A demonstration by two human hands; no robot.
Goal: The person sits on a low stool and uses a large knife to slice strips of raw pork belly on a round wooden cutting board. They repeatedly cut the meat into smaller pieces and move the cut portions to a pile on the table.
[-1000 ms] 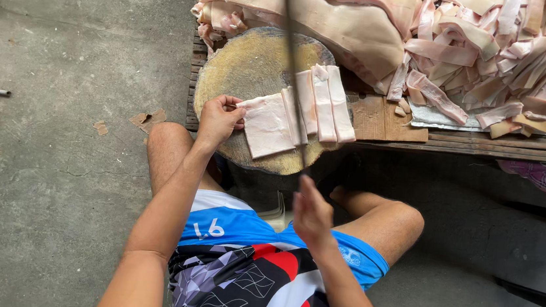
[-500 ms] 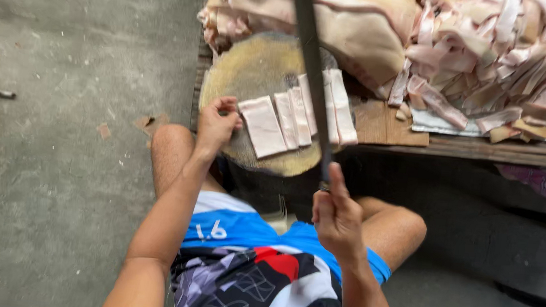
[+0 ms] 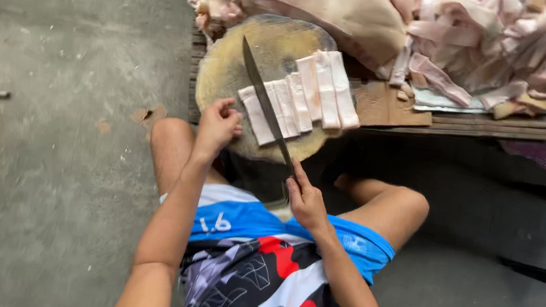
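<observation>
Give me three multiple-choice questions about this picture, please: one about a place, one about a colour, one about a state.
1. Where do the cut strips lie?
A. on the round wooden block
B. on the floor
C. on the person's lap

2. What colour are the shorts?
A. green
B. blue
C. yellow

3. What does the right hand do?
A. rests open on the knee
B. grips the knife
C. lifts a strip

Answers: 1 A, the pale strips lie in a row on the block. 2 B, the shorts are bright blue. 3 B, its fingers close on the handle, while the left hand is at the nearest strip.

Right hand [image 3: 307, 202] holds knife [image 3: 265, 103] over pale strips [image 3: 301, 97].
</observation>
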